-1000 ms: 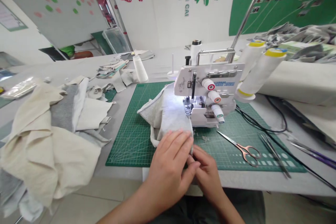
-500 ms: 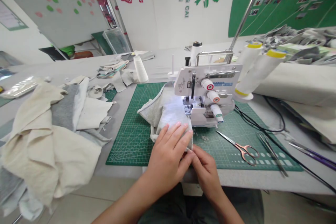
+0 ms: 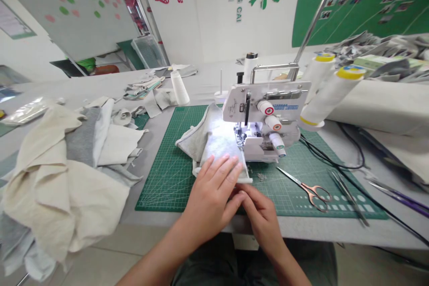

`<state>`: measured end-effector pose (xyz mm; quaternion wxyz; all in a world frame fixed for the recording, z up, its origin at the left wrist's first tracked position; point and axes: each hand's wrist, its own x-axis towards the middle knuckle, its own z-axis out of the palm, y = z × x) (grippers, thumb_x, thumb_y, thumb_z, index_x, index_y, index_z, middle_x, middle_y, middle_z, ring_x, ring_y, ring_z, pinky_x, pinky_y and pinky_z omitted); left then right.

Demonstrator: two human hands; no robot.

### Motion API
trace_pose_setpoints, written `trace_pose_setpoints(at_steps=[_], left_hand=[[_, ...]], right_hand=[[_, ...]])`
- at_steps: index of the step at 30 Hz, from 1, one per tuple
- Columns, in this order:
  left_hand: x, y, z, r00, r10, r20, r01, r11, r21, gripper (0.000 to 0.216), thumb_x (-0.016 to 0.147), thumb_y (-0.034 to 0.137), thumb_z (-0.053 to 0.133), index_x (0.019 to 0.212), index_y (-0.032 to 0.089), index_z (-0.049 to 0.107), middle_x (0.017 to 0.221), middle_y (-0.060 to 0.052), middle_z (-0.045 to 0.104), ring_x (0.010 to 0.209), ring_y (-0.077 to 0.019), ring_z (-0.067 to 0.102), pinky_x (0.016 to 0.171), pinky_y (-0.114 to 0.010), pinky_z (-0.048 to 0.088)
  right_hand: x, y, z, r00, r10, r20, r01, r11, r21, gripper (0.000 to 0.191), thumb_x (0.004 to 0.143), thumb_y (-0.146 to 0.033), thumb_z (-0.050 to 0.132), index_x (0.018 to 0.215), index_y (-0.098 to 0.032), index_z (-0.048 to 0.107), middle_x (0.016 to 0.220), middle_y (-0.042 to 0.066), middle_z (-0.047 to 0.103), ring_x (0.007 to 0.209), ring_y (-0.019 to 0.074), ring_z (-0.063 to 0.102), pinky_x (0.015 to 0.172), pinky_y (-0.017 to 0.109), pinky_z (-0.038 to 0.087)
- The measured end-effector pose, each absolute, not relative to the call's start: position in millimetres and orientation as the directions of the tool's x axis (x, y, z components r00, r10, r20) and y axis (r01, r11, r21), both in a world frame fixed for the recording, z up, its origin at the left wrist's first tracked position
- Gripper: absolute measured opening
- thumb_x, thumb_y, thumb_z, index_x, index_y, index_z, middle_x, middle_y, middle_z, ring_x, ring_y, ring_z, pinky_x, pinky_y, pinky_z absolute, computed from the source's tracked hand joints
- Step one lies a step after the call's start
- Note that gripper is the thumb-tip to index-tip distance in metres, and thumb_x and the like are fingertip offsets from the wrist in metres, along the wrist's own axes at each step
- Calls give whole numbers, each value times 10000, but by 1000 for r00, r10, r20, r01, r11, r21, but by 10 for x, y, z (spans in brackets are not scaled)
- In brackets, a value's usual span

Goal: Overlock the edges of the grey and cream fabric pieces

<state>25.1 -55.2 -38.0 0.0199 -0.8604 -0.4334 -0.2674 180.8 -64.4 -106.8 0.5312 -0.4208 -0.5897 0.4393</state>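
Observation:
A light grey piece of fabric (image 3: 219, 140) lies on the green cutting mat, its right edge under the presser foot of a white overlock sewing machine (image 3: 264, 120), whose lamp lights it. My left hand (image 3: 211, 192) rests flat on the near part of the fabric, fingers stretched toward the machine. Its thumb meets the fingers of my right hand (image 3: 261, 214). That hand is closed in a pinch at the fabric's near edge, its fingertips partly hidden by my left hand. A narrow pale strip end sticks out to the right just above the right hand's fingers.
Scissors (image 3: 311, 192) and tweezers (image 3: 350, 199) lie on the cutting mat (image 3: 161, 174), right of my hands. Black cables (image 3: 330, 158) run behind them. Beige and grey cloth (image 3: 67, 187) is heaped at the left. Thread cones (image 3: 335, 94) stand by the machine.
The fabric's near right corner has swung outward, and a pale strip end now shows beside it. My right hand's fingers have shifted slightly left, under the left thumb.

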Motion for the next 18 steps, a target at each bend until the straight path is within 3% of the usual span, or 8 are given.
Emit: trace_pose_setpoints(at_steps=[4,9,12,15,18], left_hand=[[238,-496,-367,480,744,464,763,-615,197,468,968,301,525,1402,132,476,1463,-103,513,1403,-249,400,1200,-476,261],[218,-437,-369,488,737,468,766,-619,176,480,960,306,541,1401,127,474,1459,-113,516,1391,-251,417,1190,-481,286],[203,-406,-371,495,733,466,766,-621,163,493,958,315,548,1410,135,465,1462,-113,511,1388,-249,418,1188,-481,295],[187,-368,-352,511,724,464,761,-632,148,488,956,284,539,1413,132,459,1456,-110,517,1383,-250,423,1186,-487,298],[164,-340,-310,519,720,460,762,-634,131,474,950,256,535,1402,129,472,1440,-111,532,1369,-263,436,1182,-514,295]], right_hand=[[1788,-666,-1104,-36,972,234,13,234,-972,254,939,-333,584,1120,-230,730,1097,87,761,983,248,715,862,379,586],[1759,-678,-1127,155,958,243,-32,251,-968,274,953,-278,551,1223,-243,589,1030,72,708,850,192,690,689,300,588],[1801,-601,-1043,228,873,432,235,381,-894,393,938,-248,546,1330,-241,518,1200,115,603,990,229,620,777,369,560],[1865,-478,-918,48,801,596,512,493,-704,450,923,-237,553,1370,-251,508,1315,132,517,1175,295,518,937,486,480],[1901,-386,-840,-87,758,647,597,559,-575,415,922,-225,558,1336,-250,537,1314,127,525,1206,307,495,1001,525,421]])
